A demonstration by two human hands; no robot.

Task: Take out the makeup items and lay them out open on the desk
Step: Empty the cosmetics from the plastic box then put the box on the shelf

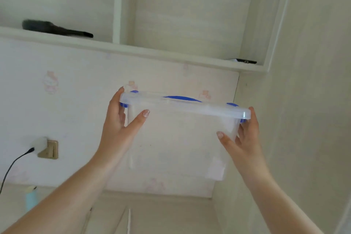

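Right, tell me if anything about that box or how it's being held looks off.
Nothing looks damaged or spilled. The clear box is held in the air between the left hand and the right hand, its lid on. It tilts slightly, right end lower. What is inside, if anything, cannot be made out.
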